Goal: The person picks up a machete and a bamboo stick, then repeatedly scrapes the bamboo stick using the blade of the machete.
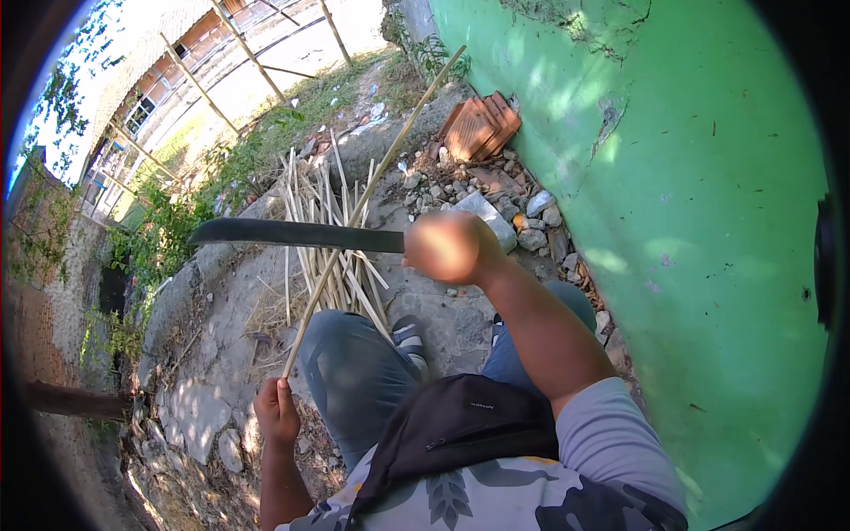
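My right hand (pixel 450 248), partly blurred, is closed around the handle of a machete (pixel 301 234). Its long dark blade points left and crosses over a thin bamboo strip (pixel 390 152); whether they touch I cannot tell. Low on the left, my left hand (pixel 278 411) grips the near end of that strip. The strip slants up and away to the right, past my left knee. Beneath the blade, a loose pile of pale split strips (pixel 329 205) lies on the ground in front of my feet.
A green wall (pixel 708 212) runs along my right. At its foot are rubble stones (pixel 485 215) and stacked clay roof tiles (pixel 481 126). Bushes (pixel 150 234) and a brick wall (pixel 57 292) stand on the left. A pole fence (pixel 202 84) rises farther off. A dark bag (pixel 460 434) lies across my lap.
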Motion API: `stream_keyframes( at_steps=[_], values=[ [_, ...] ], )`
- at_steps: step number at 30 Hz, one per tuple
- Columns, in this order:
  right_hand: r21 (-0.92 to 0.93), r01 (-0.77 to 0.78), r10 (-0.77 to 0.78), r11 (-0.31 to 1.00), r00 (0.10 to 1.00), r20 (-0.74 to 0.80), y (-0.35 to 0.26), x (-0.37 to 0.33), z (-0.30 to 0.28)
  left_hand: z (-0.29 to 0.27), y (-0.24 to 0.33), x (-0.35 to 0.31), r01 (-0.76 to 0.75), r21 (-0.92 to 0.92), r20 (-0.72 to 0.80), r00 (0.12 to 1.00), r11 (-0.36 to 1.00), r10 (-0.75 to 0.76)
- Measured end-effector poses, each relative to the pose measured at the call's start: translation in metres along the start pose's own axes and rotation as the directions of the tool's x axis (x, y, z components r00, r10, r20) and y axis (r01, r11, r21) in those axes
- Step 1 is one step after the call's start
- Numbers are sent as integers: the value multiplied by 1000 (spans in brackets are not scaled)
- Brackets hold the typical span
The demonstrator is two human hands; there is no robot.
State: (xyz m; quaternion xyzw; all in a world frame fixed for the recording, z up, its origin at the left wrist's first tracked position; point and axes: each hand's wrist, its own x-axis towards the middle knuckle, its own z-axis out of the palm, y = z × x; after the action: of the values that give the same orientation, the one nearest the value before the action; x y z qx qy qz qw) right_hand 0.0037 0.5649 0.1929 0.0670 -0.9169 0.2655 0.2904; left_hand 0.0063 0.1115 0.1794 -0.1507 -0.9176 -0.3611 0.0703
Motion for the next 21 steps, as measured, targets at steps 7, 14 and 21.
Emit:
stream_keyframes(
  at_steps=[7, 14, 21],
  values=[
    [86, -259, 269, 962, 954, -132, 60, -8, -4, -49, -19, -5, -72, 197, 22, 997, 978, 69],
    [21, -106, 108, 994, 983, -149, 33, -10, 19, -1, 9, 12, -56, 183, 6, 998, 982, 56],
    [22, -163, 164, 986, 980, -112, 35, -6, 6, -13, -11, 14, 9, 76, 41, 999, 997, -12]
  ],
)
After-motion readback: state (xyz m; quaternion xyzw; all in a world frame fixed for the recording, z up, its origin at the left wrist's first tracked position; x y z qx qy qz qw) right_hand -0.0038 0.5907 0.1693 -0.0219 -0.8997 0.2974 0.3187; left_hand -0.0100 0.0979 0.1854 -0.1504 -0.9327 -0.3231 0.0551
